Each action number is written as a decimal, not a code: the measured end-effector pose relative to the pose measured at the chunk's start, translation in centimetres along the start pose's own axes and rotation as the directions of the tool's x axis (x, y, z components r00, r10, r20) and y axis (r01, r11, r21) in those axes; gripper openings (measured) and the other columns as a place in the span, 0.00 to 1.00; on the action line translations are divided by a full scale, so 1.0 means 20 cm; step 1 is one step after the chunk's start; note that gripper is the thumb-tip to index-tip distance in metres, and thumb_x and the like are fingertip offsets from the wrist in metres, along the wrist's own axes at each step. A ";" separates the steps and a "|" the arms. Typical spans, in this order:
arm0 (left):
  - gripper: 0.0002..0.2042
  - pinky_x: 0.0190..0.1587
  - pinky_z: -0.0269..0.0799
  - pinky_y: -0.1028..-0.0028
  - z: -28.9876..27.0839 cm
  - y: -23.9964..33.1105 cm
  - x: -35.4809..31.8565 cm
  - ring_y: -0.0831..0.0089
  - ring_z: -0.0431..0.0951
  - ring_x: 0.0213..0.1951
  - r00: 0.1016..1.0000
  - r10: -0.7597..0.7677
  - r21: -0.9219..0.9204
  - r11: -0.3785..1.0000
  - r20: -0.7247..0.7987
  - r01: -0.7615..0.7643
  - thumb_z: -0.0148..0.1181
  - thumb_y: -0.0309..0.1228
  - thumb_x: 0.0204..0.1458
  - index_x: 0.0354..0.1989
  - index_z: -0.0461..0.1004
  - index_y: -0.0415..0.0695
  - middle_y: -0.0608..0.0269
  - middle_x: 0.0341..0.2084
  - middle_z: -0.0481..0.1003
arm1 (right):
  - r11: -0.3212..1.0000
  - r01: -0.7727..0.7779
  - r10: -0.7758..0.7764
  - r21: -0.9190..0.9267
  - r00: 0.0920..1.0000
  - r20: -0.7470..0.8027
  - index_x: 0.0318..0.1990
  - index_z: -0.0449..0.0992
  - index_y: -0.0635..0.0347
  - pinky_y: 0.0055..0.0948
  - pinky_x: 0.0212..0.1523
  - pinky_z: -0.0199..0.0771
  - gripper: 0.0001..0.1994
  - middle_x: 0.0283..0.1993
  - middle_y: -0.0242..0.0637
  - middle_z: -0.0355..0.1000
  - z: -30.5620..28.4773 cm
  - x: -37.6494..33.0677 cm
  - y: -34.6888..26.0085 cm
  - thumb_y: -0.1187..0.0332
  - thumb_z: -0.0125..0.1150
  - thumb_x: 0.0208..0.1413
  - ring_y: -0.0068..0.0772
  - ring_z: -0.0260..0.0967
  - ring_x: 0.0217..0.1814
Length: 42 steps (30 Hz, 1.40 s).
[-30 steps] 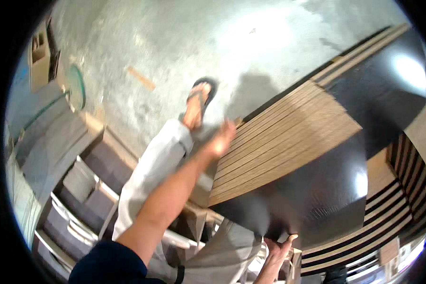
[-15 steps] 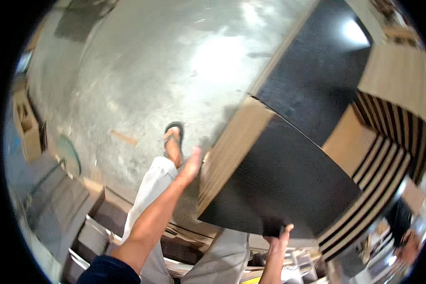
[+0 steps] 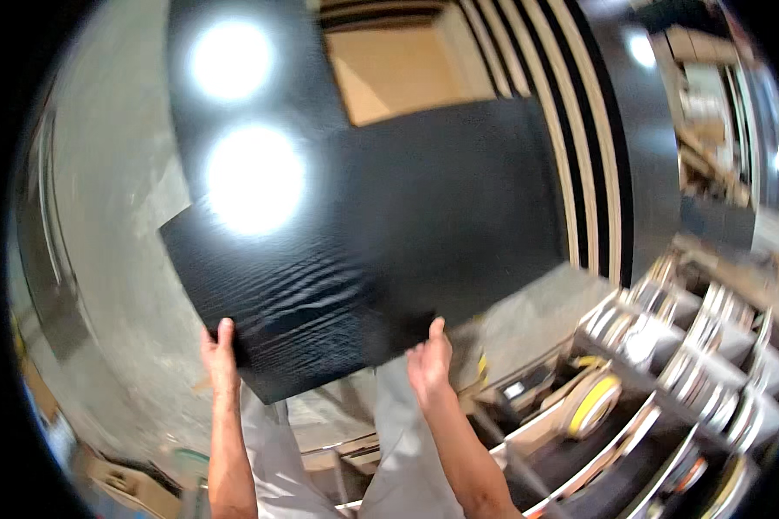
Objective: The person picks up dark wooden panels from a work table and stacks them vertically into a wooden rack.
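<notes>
A wide black panel (image 3: pixel 312 294) with a glossy, faintly rippled face lies tilted in front of me, a bright glare on its far left part. My left hand (image 3: pixel 221 350) grips its left edge near the closest corner, thumb on top. My right hand (image 3: pixel 430 359) holds the near edge further right, thumb over the top and the other fingers partly hidden below. The far right part of the panel reaches over a stack of boards (image 3: pixel 580 138) with black and wood-coloured stripes.
Another black panel (image 3: pixel 242 104) lies beyond the held one, beside a light brown board (image 3: pixel 398 73). At right, a divided rack (image 3: pixel 658 398) holds several rolls of edging tape, one with a yellow band (image 3: pixel 595 405). Grey concrete floor (image 3: pixel 104 259) extends at left.
My left hand, earlier open and off the panel, now grips its left edge. The panel has turned in view, and my view has swung right toward the rack of rolls.
</notes>
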<state>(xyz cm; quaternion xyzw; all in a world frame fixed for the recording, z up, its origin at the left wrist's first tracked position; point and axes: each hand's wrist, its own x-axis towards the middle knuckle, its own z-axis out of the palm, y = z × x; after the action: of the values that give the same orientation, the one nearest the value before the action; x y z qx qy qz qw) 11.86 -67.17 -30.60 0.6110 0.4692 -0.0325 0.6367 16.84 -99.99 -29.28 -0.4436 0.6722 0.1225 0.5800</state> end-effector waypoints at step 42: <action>0.35 0.60 0.56 0.70 -0.28 0.45 0.21 0.62 0.65 0.56 0.754 -0.470 0.647 0.758 0.459 0.079 0.59 0.54 0.48 0.54 0.67 0.34 0.53 0.51 0.70 | 0.492 0.667 -0.824 -0.560 0.565 -0.052 0.64 0.54 0.69 0.36 0.67 0.46 0.31 0.67 0.51 0.49 -0.27 -0.14 -0.07 0.51 0.41 0.63 0.46 0.48 0.69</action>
<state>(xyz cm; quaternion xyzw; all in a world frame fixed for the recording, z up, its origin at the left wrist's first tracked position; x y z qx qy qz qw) 16.59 -58.04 -25.55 0.6545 0.2992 -0.4656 0.5150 14.07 -103.13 -24.67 -0.8347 0.4377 -0.0542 0.3299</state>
